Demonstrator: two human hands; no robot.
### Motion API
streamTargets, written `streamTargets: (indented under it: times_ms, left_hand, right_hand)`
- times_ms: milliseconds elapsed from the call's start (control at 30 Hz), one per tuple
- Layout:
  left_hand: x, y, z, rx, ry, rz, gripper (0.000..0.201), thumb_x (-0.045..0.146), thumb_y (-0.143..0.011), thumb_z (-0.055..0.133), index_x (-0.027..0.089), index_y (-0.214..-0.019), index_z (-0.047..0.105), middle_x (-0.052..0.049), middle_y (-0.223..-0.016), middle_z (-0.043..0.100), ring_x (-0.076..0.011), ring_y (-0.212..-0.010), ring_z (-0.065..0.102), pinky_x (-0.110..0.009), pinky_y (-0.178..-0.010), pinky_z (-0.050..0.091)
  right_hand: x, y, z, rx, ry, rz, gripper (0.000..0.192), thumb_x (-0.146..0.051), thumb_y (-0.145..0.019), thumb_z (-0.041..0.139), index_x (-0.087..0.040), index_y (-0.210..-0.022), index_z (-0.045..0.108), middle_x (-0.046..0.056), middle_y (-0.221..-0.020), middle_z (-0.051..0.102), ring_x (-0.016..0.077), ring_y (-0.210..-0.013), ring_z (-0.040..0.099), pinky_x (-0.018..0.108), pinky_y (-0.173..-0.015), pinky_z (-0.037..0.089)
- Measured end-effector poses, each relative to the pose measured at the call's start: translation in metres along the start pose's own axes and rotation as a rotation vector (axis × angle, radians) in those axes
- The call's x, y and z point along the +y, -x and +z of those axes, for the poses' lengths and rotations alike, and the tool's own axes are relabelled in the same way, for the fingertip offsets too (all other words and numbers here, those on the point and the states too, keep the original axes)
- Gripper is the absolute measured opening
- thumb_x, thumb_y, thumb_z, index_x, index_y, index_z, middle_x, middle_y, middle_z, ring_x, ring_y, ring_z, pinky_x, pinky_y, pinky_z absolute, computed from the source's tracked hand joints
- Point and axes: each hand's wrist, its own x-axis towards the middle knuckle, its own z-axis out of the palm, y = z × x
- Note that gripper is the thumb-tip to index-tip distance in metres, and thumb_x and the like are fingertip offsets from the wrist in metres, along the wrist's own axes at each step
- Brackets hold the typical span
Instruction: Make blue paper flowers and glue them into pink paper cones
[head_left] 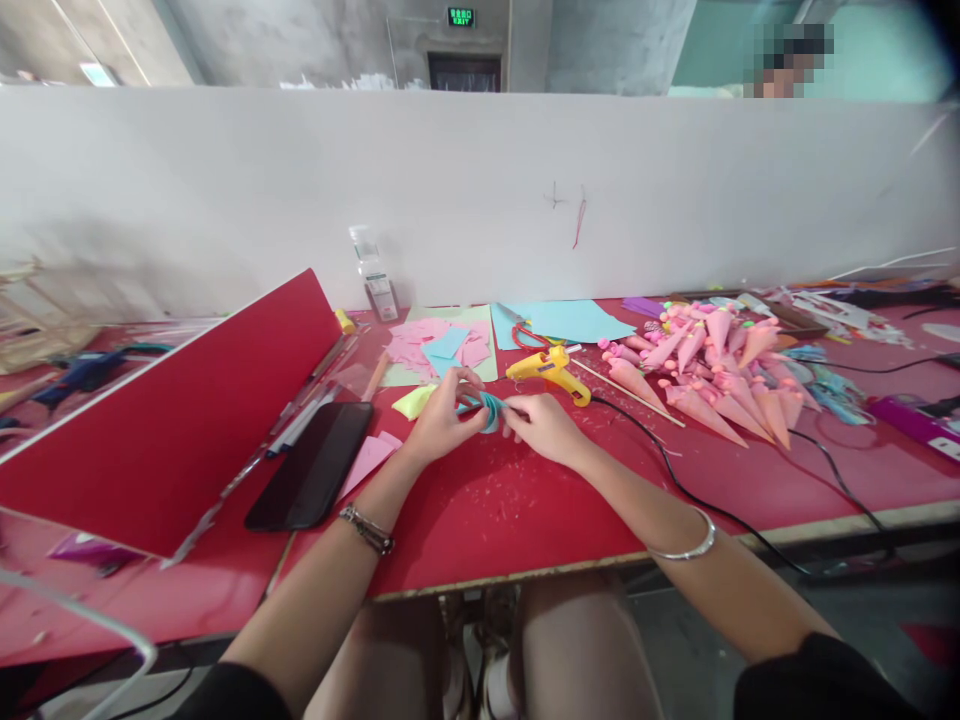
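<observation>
Both hands meet over the red tabletop [510,510]: the left hand [439,420] curls its fingers around a small teal paper roll [489,408], and the right hand [544,425] pinches the same roll from its 3 o'clock side, so the roll sits clamped between them just above the surface, with neither hand open. At 1 o'clock from the roll, close by, lies a yellow hot glue gun [551,372], its black cord [675,480] trailing toward 4 o'clock past the right forearm. Judging from this, the coil could spring loose if either pinch slackens, and the right forearm could snag the cord and drag the gun's hot tip toward the fingers. A heap of pink paper cones [712,380] lies at 3 o'clock, loose pink and blue paper squares [442,345] at 11 o'clock, a black phone [311,465] at 9 o'clock beside a tilted red board [172,420]. How many turns the roll has, and whether glue is on it, cannot be made out; the fingertips hide its ends. Scissors [525,330] near 12 o'clock are partly covered by blue paper.
</observation>
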Motion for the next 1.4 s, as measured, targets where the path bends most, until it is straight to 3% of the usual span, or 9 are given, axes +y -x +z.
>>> streamTargets:
  times_ms: [133, 333, 533, 800, 1033, 1200, 1400]
  left_hand:
    - [-0.003, -0.002, 0.0, 0.005, -0.118, 0.038, 0.025, 0.011, -0.069, 0.051, 0.019, -0.09, 0.04, 0.0, -0.085, 0.05, -0.0104, -0.076, 0.054, -0.023, -0.068, 0.045]
    - [-0.007, -0.005, -0.005, 0.008, -0.286, 0.173, 0.004, 0.016, -0.074, 0.052, 0.019, -0.077, 0.05, -0.002, -0.084, 0.051, -0.0133, -0.082, 0.051, -0.026, -0.076, 0.042]
    - [-0.007, -0.003, -0.004, -0.02, -0.317, 0.203, 0.003, 0.019, -0.077, 0.051, 0.019, -0.078, 0.054, -0.002, -0.083, 0.052, -0.0125, -0.077, 0.051, -0.024, -0.07, 0.041]
    - [-0.004, -0.004, -0.006, 0.004, -0.264, 0.208, 0.004, 0.021, -0.079, 0.051, 0.019, -0.078, 0.054, -0.002, -0.082, 0.053, -0.0124, -0.078, 0.052, -0.024, -0.071, 0.042]
    - [-0.005, -0.004, -0.009, 0.055, -0.232, 0.215, 0.004, 0.022, -0.078, 0.054, 0.018, -0.078, 0.056, -0.003, -0.085, 0.053, -0.0127, -0.081, 0.052, -0.025, -0.075, 0.041]
    - [-0.006, -0.006, -0.011, 0.1, -0.231, 0.23, 0.002, 0.019, -0.078, 0.055, 0.018, -0.078, 0.056, -0.003, -0.086, 0.054, -0.0132, -0.084, 0.052, -0.027, -0.076, 0.042]
    - [-0.008, -0.008, -0.013, 0.171, -0.233, 0.24, 0.003, 0.016, -0.077, 0.054, 0.017, -0.075, 0.056, -0.003, -0.086, 0.054, -0.0137, -0.086, 0.052, -0.029, -0.079, 0.042]
  right_hand:
    - [0.001, -0.001, -0.001, 0.063, -0.001, 0.005, 0.03, -0.025, -0.086, 0.037, -0.017, -0.065, 0.057, 0.0, -0.055, 0.061, 0.0087, -0.046, 0.053, 0.02, -0.051, 0.037]
    - [-0.001, -0.001, -0.001, 0.105, -0.024, 0.015, 0.031, -0.032, -0.086, 0.036, -0.017, -0.07, 0.058, 0.002, -0.06, 0.063, 0.0101, -0.048, 0.055, 0.021, -0.051, 0.038]
    - [-0.006, 0.0, -0.001, 0.137, 0.021, 0.043, 0.033, -0.047, -0.079, 0.046, -0.018, -0.088, 0.06, 0.002, -0.06, 0.061, 0.0134, -0.052, 0.055, 0.023, -0.049, 0.037]
    - [-0.004, -0.002, 0.0, 0.099, -0.147, 0.008, 0.03, -0.041, -0.079, 0.048, -0.02, -0.099, 0.057, 0.003, -0.083, 0.065, 0.0129, -0.059, 0.058, 0.025, -0.057, 0.043]
    - [0.001, -0.003, -0.002, 0.084, -0.203, 0.005, 0.03, -0.035, -0.081, 0.047, -0.02, -0.107, 0.054, 0.003, -0.089, 0.064, 0.0114, -0.057, 0.058, 0.025, -0.058, 0.045]
    - [0.004, -0.004, -0.002, 0.089, -0.159, 0.026, 0.029, -0.034, -0.081, 0.047, -0.018, -0.104, 0.056, 0.002, -0.075, 0.063, 0.0108, -0.051, 0.056, 0.024, -0.055, 0.043]
    - [0.003, -0.003, -0.002, 0.048, -0.077, 0.0, 0.023, -0.036, -0.08, 0.048, -0.017, -0.084, 0.06, 0.001, -0.065, 0.061, 0.0113, -0.055, 0.055, 0.023, -0.056, 0.041]
